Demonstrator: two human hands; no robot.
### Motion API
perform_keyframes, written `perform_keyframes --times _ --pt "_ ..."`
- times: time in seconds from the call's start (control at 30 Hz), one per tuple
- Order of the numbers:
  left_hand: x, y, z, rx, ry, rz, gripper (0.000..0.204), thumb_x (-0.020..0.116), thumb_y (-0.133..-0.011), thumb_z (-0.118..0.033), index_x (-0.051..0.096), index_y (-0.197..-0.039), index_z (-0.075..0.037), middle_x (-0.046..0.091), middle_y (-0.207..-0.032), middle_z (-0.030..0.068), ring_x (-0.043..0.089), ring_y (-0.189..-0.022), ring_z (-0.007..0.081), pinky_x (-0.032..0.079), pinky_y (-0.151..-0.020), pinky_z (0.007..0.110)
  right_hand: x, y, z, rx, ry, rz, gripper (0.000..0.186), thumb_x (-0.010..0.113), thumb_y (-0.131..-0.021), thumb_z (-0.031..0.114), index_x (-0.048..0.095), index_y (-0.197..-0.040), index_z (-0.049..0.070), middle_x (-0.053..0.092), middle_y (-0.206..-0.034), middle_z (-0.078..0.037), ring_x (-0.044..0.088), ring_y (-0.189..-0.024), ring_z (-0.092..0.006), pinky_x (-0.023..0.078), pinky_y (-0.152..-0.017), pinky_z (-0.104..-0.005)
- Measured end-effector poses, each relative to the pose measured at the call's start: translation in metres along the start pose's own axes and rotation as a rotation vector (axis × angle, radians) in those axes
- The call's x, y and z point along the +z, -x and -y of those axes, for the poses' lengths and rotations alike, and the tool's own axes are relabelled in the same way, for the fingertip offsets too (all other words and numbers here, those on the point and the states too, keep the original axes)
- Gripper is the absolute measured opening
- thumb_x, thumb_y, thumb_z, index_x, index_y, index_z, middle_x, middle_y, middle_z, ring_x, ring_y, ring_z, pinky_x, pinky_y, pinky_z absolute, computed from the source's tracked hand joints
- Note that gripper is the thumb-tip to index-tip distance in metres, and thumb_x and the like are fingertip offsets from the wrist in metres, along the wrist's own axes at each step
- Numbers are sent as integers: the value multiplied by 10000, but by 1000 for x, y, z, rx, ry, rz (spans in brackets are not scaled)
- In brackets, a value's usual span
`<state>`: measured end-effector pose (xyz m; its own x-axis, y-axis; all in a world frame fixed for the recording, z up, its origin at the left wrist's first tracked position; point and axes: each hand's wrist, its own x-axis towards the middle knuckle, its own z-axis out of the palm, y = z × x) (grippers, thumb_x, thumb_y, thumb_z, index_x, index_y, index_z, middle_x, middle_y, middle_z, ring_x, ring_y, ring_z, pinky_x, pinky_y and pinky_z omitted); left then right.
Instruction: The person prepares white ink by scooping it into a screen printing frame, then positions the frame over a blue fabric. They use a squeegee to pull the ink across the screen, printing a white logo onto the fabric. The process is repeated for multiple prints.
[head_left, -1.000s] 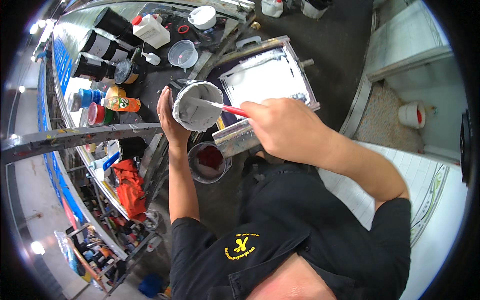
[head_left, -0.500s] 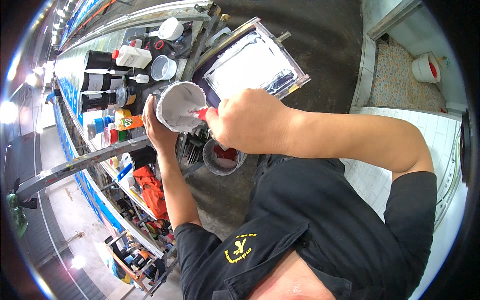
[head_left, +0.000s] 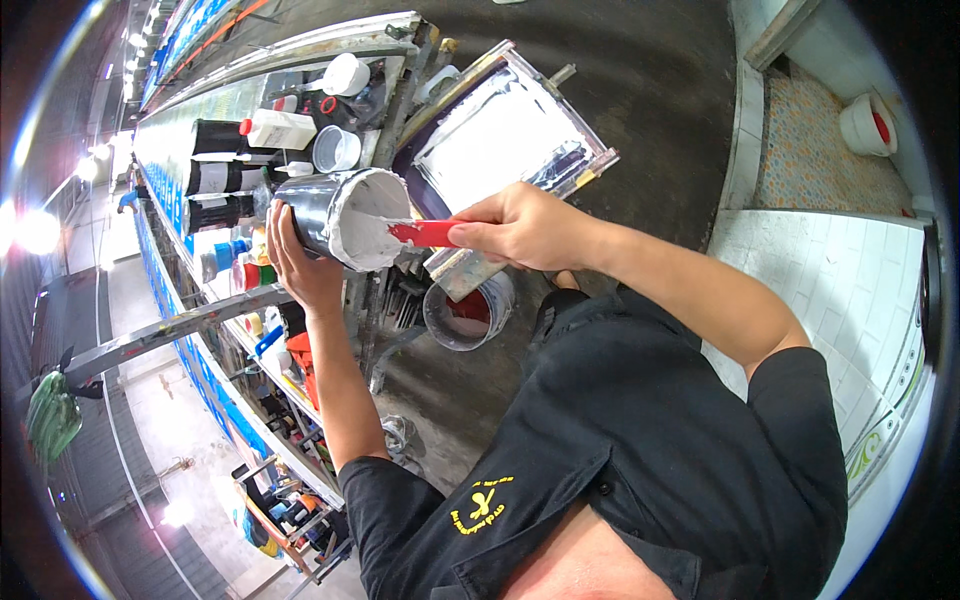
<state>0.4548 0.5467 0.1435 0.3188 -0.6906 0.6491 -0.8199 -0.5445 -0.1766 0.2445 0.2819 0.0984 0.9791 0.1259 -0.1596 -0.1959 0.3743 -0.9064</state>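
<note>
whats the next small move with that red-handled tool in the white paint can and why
Probably draw the red-handled tool along the inner wall and out toward the rim. The left hand holds the can tipped on its side, mouth toward the right hand, and white paint coats the inside, with the tool's tip already in it. A red-stained bucket sits below.

I see a glossy dark metal can (head_left: 335, 222) lined with thick matt white paint, a smooth red plastic handle (head_left: 425, 233), a paint-smeared framed screen (head_left: 500, 130).
</note>
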Motion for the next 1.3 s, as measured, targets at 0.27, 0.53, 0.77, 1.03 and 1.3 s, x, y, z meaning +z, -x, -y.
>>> perform_keyframes --times 0.27,0.53,0.77,1.03,1.3 --pt "3 1 7 -162 42 -167 790 834 -883 -317 456 -1492 14 536 -1508 236 518 -1390 428 389 -1182 524 2 37 4 282 -558 55 350 636 -1088 321 661 -1291 37 483 -718 54 378 -518 -16 266 -417 -195" --pt "54 30 2 -442 133 -263 999 967 -699 -294 451 -1503 -4 541 -1481 209 528 -1358 409 399 -1160 507 -14 51 16 225 -519 -9 394 642 -1089 296 649 -1359 9 498 -703 47 384 -525 -10 276 -423 -186" --pt "98 41 -38 -786 377 -167 1014 1033 -627 -368 512 -1403 27 632 -1286 221 647 -1179 404 525 -1004 480 -50 65 26 80 -435 -223 387 673 -1070 297 676 -1326 8 532 -704 39 403 -527 -3 298 -438 -177" --pt "111 109 -76 -1071 561 -54 919 1038 -643 -289 568 -1370 21 700 -1280 181 682 -1185 319 532 -1006 418 -90 27 -25 -417 595 -811 359 692 -1061 212 698 -1328 -28 755 -928 -40 650 -711 -88 524 -639 -231" --pt "72 164 -90 -1199 655 -2 863 1008 -711 -185 556 -1418 18 685 -1332 152 662 -1201 272 501 -1045 382 -203 -81 -156 -50 1447 -824 276 598 -1042 257 701 -1258 120 710 -767 -201 720 -746 -420 565 -654 -527"
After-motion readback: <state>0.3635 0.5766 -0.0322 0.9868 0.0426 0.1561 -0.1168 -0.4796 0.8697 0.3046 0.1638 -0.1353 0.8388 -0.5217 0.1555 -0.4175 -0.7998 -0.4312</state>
